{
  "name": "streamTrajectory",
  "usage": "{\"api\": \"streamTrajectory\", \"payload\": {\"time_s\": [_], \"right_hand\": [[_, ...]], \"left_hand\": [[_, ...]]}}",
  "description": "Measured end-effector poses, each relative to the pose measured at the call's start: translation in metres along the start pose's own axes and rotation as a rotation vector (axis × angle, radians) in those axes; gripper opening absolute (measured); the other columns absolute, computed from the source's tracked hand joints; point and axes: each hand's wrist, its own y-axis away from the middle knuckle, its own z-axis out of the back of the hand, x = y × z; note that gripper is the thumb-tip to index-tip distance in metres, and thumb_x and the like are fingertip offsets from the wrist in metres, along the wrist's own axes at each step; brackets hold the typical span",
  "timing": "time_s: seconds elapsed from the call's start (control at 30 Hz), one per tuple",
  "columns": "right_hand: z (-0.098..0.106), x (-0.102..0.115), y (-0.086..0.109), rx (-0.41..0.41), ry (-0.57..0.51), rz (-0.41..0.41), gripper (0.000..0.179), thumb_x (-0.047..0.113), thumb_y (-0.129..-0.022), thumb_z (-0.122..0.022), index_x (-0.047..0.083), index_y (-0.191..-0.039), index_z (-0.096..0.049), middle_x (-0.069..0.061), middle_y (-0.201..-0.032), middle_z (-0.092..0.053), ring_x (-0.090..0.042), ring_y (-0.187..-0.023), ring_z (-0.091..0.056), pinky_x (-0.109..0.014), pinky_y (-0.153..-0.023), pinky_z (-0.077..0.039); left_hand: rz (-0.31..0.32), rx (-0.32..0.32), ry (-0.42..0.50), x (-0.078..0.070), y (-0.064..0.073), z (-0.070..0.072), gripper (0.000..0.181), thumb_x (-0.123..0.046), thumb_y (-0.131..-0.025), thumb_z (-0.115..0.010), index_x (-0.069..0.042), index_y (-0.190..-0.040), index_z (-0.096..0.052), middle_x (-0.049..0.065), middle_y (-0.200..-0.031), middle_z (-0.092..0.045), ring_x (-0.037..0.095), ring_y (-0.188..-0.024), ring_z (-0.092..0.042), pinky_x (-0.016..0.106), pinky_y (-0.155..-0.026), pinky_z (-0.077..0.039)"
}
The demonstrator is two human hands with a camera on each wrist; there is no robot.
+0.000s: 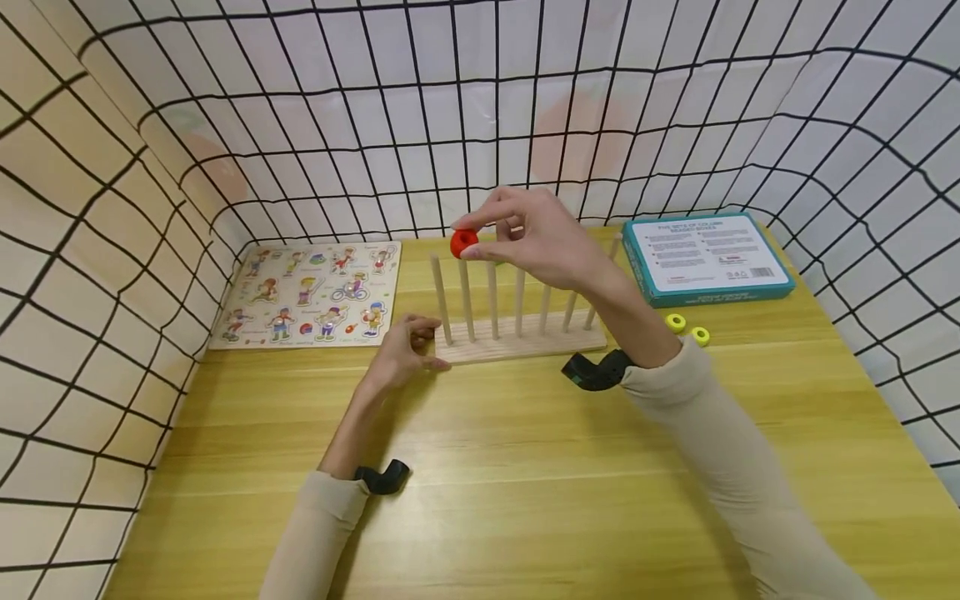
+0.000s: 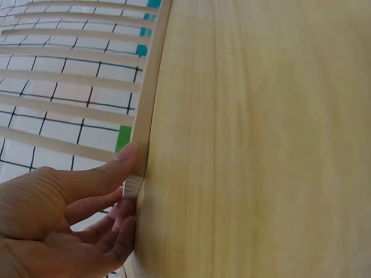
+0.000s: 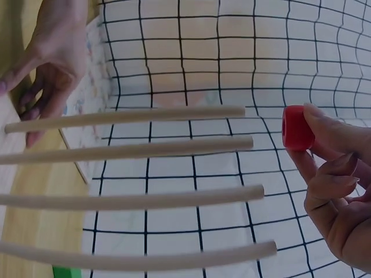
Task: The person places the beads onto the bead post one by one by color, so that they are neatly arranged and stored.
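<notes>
My right hand (image 1: 543, 237) pinches a red ring bead (image 1: 464, 242) between thumb and fingertips, up at the height of the peg tops. In the right wrist view the red bead (image 3: 298, 127) is held a short way off the tips of the two leftmost pegs (image 3: 197, 147). The wooden peg stand (image 1: 525, 340) has several bare upright pegs in a row on a long flat base. Around the base's left end, my left hand (image 1: 401, 354) holds on with thumb in front; the left wrist view shows this thumb (image 2: 110, 174) against the base edge.
Left of the stand lies a picture puzzle board (image 1: 307, 296). A teal box (image 1: 708, 258) is at the back right, with two yellow-green rings (image 1: 677, 322) in front of it. Black wire mesh (image 1: 420, 117) encloses the table (image 1: 487, 483) at the back and sides.
</notes>
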Motion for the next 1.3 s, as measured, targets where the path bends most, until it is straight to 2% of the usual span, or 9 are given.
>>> {"api": "streamTrajectory", "payload": {"time_s": [0.37,0.57,0.73,0.93,1.07,1.3], "right_hand": [[-0.017,0.003,-0.021,0.053,-0.004,-0.016,0.029,0.016,-0.088,-0.083,0.011,-0.117,-0.080,-0.005,-0.098,-0.061,-0.019,-0.070,-0.043,-0.025,-0.064,-0.034],[-0.019,0.001,-0.024,0.074,0.068,-0.017,0.030,0.020,-0.089,-0.082,0.011,-0.118,-0.079,-0.005,-0.103,-0.067,-0.021,-0.071,-0.046,-0.028,-0.070,-0.037],[-0.018,0.000,-0.024,0.091,0.101,-0.030,0.028,0.020,-0.089,-0.082,0.013,-0.116,-0.080,-0.005,-0.103,-0.067,-0.020,-0.069,-0.046,-0.029,-0.069,-0.036],[-0.022,0.001,-0.028,0.143,0.109,-0.043,0.026,0.021,-0.089,-0.083,0.012,-0.114,-0.081,-0.003,-0.109,-0.070,-0.020,-0.083,-0.048,-0.029,-0.071,-0.038],[-0.022,0.003,-0.030,0.150,0.147,-0.053,0.027,0.021,-0.088,-0.084,0.013,-0.113,-0.081,-0.002,-0.108,-0.072,-0.019,-0.093,-0.051,-0.029,-0.075,-0.040],[-0.021,0.002,-0.030,0.176,0.187,-0.049,0.026,0.020,-0.087,-0.084,0.012,-0.112,-0.082,-0.005,-0.103,-0.073,-0.024,-0.088,-0.049,-0.030,-0.073,-0.038]], "left_hand": [[-0.021,0.016,0.002,-0.001,-0.003,-0.005,0.070,0.006,-0.074,-0.088,0.006,-0.138,-0.061,0.023,-0.135,-0.054,0.037,-0.118,-0.058,0.047,-0.104,-0.051],[-0.031,0.024,-0.019,-0.003,-0.004,-0.007,0.072,0.004,-0.073,-0.089,0.006,-0.139,-0.060,0.023,-0.134,-0.056,0.037,-0.116,-0.059,0.047,-0.103,-0.052],[-0.044,0.020,-0.029,-0.002,-0.005,-0.006,0.071,0.004,-0.073,-0.089,0.007,-0.138,-0.060,0.024,-0.133,-0.056,0.037,-0.116,-0.059,0.047,-0.103,-0.051],[-0.036,0.021,-0.025,-0.001,-0.003,-0.005,0.072,0.004,-0.073,-0.089,0.007,-0.138,-0.060,0.024,-0.133,-0.057,0.037,-0.116,-0.059,0.048,-0.104,-0.051],[-0.041,0.015,-0.025,-0.002,-0.002,-0.004,0.071,0.004,-0.072,-0.089,0.007,-0.137,-0.061,0.024,-0.132,-0.057,0.037,-0.117,-0.059,0.048,-0.104,-0.051],[-0.043,0.018,-0.008,-0.003,-0.003,-0.005,0.068,0.004,-0.074,-0.089,0.008,-0.137,-0.062,0.023,-0.132,-0.056,0.037,-0.117,-0.058,0.046,-0.102,-0.050]]}}
